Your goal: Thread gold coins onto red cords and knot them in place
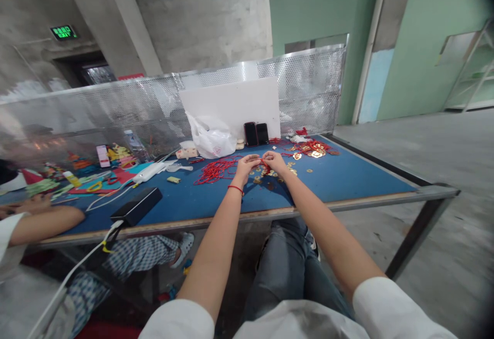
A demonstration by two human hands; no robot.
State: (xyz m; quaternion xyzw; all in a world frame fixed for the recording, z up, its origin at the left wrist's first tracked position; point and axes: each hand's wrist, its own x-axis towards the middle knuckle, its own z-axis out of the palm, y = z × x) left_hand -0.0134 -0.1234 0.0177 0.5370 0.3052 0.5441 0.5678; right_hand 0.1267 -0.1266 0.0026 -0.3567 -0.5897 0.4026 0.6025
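Observation:
Between my two hands a red cord (265,165) is stretched, its lower part hanging over the coins. My left hand (247,166) pinches one side of it, and a red string bracelet is on that wrist. My right hand (275,161) pinches the other side, close to the left. Beneath the hands several small gold coins (258,179) lie scattered on the blue tabletop (328,179). Left of my left hand sits a loose pile of red cords (216,170). To the right lie red cords with larger gold medallions (317,153).
A white plastic bag (216,143) and two dark phones (256,134) stand at the back by a white board (235,102). On the left are a black box (137,206), a white power strip (148,172), coloured craft pieces and another person's arm (46,223).

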